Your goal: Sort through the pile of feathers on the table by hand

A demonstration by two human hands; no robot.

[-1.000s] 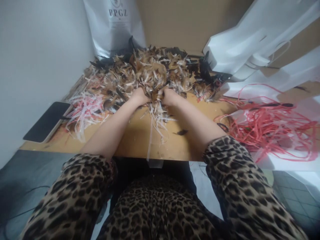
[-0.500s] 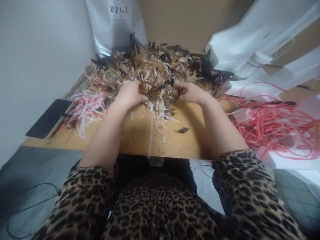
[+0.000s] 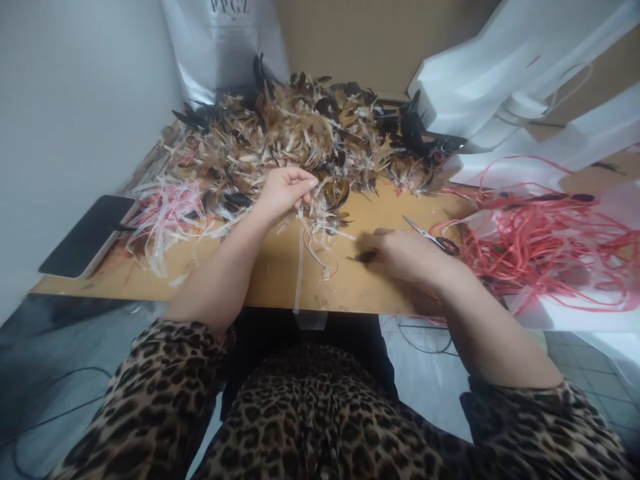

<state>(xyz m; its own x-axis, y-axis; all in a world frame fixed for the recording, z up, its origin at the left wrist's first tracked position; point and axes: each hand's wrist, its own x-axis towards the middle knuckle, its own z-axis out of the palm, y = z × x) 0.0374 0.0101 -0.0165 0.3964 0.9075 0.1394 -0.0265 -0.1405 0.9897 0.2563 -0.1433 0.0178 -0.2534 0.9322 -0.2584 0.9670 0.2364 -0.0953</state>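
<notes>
A large heap of brown, black and cream feathers point(image 3: 300, 133) lies across the back of the wooden table. At its front edge my left hand point(image 3: 285, 192) is closed in a pinch on some feathers point(image 3: 327, 200); their exact hold is partly hidden by my fingers. White strings point(image 3: 301, 267) trail from there toward the table's front. My right hand point(image 3: 407, 257) is low over the table, its fingertips blurred at a small dark loose feather point(image 3: 366, 256). Whether they grip it I cannot tell. Just beyond this hand lie scissors point(image 3: 431, 235) with black handles.
A phone point(image 3: 87, 235) lies at the table's left edge, beside pink and white strips point(image 3: 167, 213). Red and pink strips point(image 3: 545, 247) are piled at the right. A silvery bag point(image 3: 225, 53) and white sewing-machine-like equipment point(image 3: 465, 80) stand behind.
My right hand has left the feather heap and come toward me, down to the loose feather. The scissors now show beside it. My left hand has shifted slightly right, fingers pinched together.
</notes>
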